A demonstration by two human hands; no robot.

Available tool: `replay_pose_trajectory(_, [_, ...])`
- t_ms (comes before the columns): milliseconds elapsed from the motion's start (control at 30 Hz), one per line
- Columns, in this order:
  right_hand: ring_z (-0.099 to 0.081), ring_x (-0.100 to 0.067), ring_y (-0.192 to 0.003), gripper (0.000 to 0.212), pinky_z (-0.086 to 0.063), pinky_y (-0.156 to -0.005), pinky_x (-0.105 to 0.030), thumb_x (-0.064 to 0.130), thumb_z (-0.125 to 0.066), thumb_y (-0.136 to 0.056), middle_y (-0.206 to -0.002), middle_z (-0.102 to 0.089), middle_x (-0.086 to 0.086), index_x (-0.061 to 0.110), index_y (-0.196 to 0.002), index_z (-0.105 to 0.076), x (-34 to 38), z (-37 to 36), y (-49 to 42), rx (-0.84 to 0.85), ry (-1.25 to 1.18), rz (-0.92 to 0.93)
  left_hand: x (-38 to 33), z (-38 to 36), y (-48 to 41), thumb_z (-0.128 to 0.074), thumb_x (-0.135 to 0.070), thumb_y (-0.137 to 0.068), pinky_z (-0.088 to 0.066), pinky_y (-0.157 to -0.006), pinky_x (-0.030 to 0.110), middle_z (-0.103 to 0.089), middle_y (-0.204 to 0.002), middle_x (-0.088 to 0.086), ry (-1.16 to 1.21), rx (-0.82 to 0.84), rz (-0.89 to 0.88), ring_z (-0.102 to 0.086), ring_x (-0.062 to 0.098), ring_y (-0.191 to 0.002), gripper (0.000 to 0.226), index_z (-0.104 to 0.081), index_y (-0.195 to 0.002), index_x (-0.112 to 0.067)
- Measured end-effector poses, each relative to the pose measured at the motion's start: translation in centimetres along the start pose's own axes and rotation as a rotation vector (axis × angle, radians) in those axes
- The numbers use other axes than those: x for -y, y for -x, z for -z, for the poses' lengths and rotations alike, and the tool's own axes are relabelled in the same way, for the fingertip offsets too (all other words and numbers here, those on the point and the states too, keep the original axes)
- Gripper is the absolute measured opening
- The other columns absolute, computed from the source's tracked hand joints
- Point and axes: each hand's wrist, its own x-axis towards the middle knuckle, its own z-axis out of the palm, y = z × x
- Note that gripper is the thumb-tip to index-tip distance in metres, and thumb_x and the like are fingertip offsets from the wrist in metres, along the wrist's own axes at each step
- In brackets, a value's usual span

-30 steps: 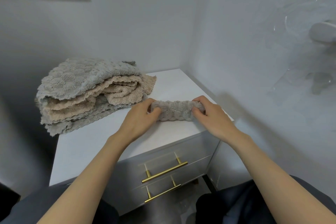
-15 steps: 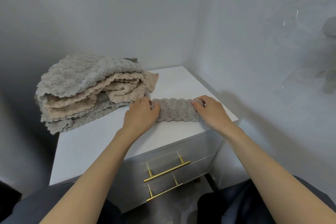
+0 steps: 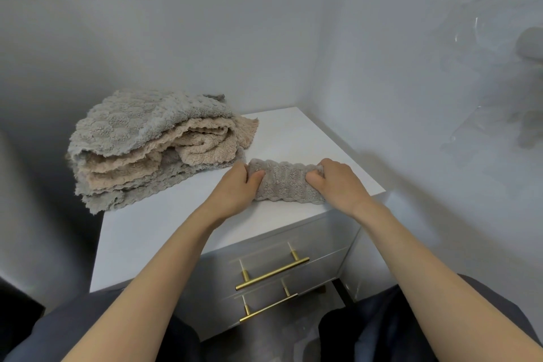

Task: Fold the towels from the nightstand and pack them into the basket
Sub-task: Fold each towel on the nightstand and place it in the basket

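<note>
Towels (image 3: 152, 141), grey and beige, lay heaped on the left rear of the white nightstand (image 3: 141, 232). Just right of the heap, the left hand (image 3: 235, 188) gripped one end of a small folded grey towel (image 3: 285, 182) lying near the front edge. The right hand (image 3: 338, 185) curled around its other end. Brass handles (image 3: 271, 273) showed on the front below.

Both bare forearms reached from near toward far. The left grip (image 3: 235, 189) and the right grip (image 3: 338, 183) curled round opposite ends of the folded towel (image 3: 285, 185), thumbs on its top.
</note>
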Motion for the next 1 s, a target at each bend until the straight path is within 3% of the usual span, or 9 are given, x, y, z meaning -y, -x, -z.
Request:
replay_pose_trajectory(67, [-0.041, -0.025, -0.065, 0.023, -0.03, -0.058, -0.036, 0.022, -0.048, -0.089, -0.066, -0.05, -0.014, 0.009, -0.071, -0.043, -0.2, 0.1, 0.5, -0.015, -0.034, -0.002, -0.2, 0.1, 0.3, -0.045, -0.034, -0.099, -0.037, -0.062, 0.019, -0.045, -0.082, 0.0, 0.164, 0.016, 0.026, -0.041, 0.011, -0.071, 0.024, -0.043, -0.088, -0.013])
replay_pose_trajectory(200, [-0.047, -0.021, -0.071, 0.021, -0.039, -0.066, -0.035, 0.029, -0.048, -0.089, -0.068, -0.053, 0.001, 0.009, -0.094, -0.05, -0.5, 1.2, 1.2, -0.03, -0.118, -0.031, -1.2, 0.2, 1.2, -0.049, -0.035, -0.098, -0.046, -0.1, 0.048, -0.047, -0.093, 0.011, 0.488, 0.083, 0.097, -0.049, 0.021, -0.087, 0.024, -0.046, -0.098, -0.011])
replay_pose_trajectory(333, [-0.049, -0.018, -0.071, 0.016, -0.039, -0.067, -0.036, 0.029, -0.046, -0.09, -0.07, -0.055, 0.003, 0.013, -0.091, -0.049, -0.7, 3.0, 2.4, -0.08, -0.17, -0.007, -2.2, -0.1, 2.1, -0.051, -0.032, -0.097, -0.051, -0.095, 0.041, -0.049, -0.084, 0.006, 0.579, 0.105, 0.027, -0.052, 0.013, -0.076, 0.019, -0.047, -0.097, -0.013])
replay_pose_trajectory(433, [-0.057, -0.022, -0.077, 0.006, -0.047, -0.073, -0.039, 0.024, -0.043, -0.092, -0.085, -0.063, 0.0, 0.02, -0.091, -0.048, -0.9, 4.5, 3.6, -0.075, -0.066, 0.032, -3.3, -0.5, 3.0, -0.05, -0.034, -0.097, -0.047, -0.076, 0.028, -0.039, -0.063, -0.008, 0.484, 0.107, -0.056, -0.039, 0.006, -0.057, 0.021, -0.046, -0.103, -0.014])
replay_pose_trajectory(567, [-0.06, -0.021, -0.089, 0.012, -0.049, -0.083, -0.043, 0.023, -0.037, -0.093, -0.103, -0.067, -0.001, 0.025, -0.099, -0.047, -0.2, 6.8, 5.4, -0.086, -0.062, 0.088, -5.7, -0.8, 4.1, -0.048, -0.027, -0.099, -0.044, -0.057, 0.011, -0.053, -0.055, -0.016, 0.521, 0.108, -0.145, -0.048, -0.002, -0.051, 0.023, -0.045, -0.109, -0.007])
replay_pose_trajectory(667, [-0.06, -0.011, -0.094, 0.023, -0.048, -0.084, -0.042, 0.049, -0.03, -0.083, -0.108, -0.065, 0.013, 0.035, -0.094, -0.044, 0.9, 9.0, 7.2, -0.024, -0.106, 0.112, -8.1, -1.1, 5.0, -0.051, -0.025, -0.098, -0.047, -0.06, 0.013, -0.066, -0.066, -0.014, 0.554, 0.155, -0.19, -0.058, 0.0, -0.06, 0.023, -0.046, -0.109, -0.006])
replay_pose_trajectory(733, [-0.056, -0.002, -0.08, 0.031, -0.046, -0.074, -0.035, 0.058, -0.028, -0.073, -0.098, -0.062, 0.02, 0.038, -0.091, -0.042, 1.2, 10.3, 8.6, 0.006, -0.103, 0.108, -9.6, -1.5, 5.6, -0.053, -0.023, -0.097, -0.05, -0.064, 0.017, -0.072, -0.08, -0.005, 0.576, 0.206, -0.207, -0.065, 0.007, -0.072, 0.018, -0.049, -0.106, -0.008])
replay_pose_trajectory(867, [-0.046, -0.009, -0.066, 0.02, -0.038, -0.066, -0.034, 0.051, -0.037, -0.084, -0.086, -0.06, 0.004, 0.036, -0.095, -0.041, 0.1, 12.4, 11.5, 0.111, -0.143, 0.033, -11.8, -2.9, 6.8, -0.053, -0.024, -0.097, -0.051, -0.066, 0.019, -0.074, -0.085, -0.003, 0.595, 0.307, -0.211, -0.067, 0.009, -0.075, 0.016, -0.05, -0.105, -0.01])
replay_pose_trajectory(1000, [-0.037, 0.001, -0.053, 0.027, -0.033, -0.059, -0.029, 0.05, -0.044, -0.077, -0.068, -0.044, 0.018, 0.033, -0.098, -0.04, -2.2, 13.4, 15.0, 0.137, -0.213, -0.049, -13.4, -5.4, 8.4, -0.054, -0.029, -0.096, -0.053, -0.072, 0.025, -0.073, -0.09, 0.002, 0.521, 0.39, -0.222, -0.065, 0.01, -0.075, 0.02, -0.052, -0.106, -0.013])
